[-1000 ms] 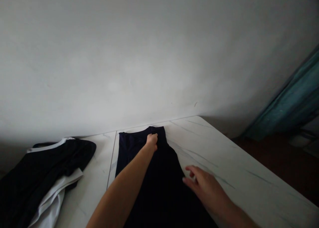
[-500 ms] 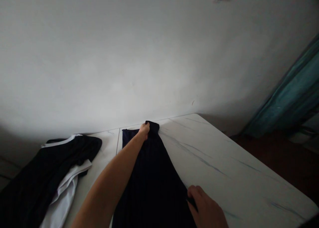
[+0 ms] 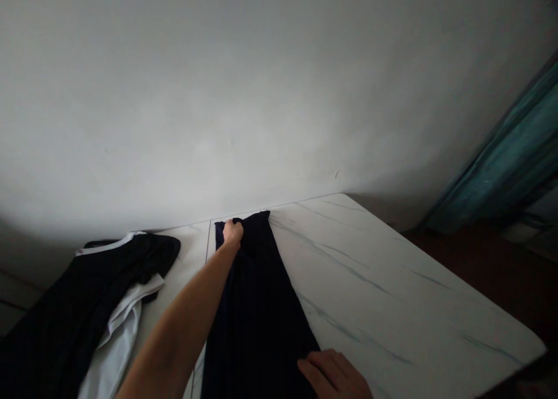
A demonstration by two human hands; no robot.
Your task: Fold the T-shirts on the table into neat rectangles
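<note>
A dark navy garment (image 3: 261, 306) lies lengthwise on the white marbled table (image 3: 349, 271), its far end near the wall. My left hand (image 3: 233, 232) is closed on the fabric at that far end, toward its left corner. At the bottom of the view, my right hand (image 3: 333, 373) rests at the garment's right edge, its fingers bent over the dark cloth; the fingertips are partly hidden, so a grip on it is hard to tell.
Left of the navy garment lies a black garment (image 3: 87, 294) with white trim and a white part (image 3: 117, 335). A pale wall (image 3: 244, 96) rises behind the table. At the right hangs a teal curtain (image 3: 501, 160) beyond the table's edge.
My left hand has moved left along the garment's far end, and the folded-over right corner now lies flatter. My right hand has shifted down and left along the right edge.
</note>
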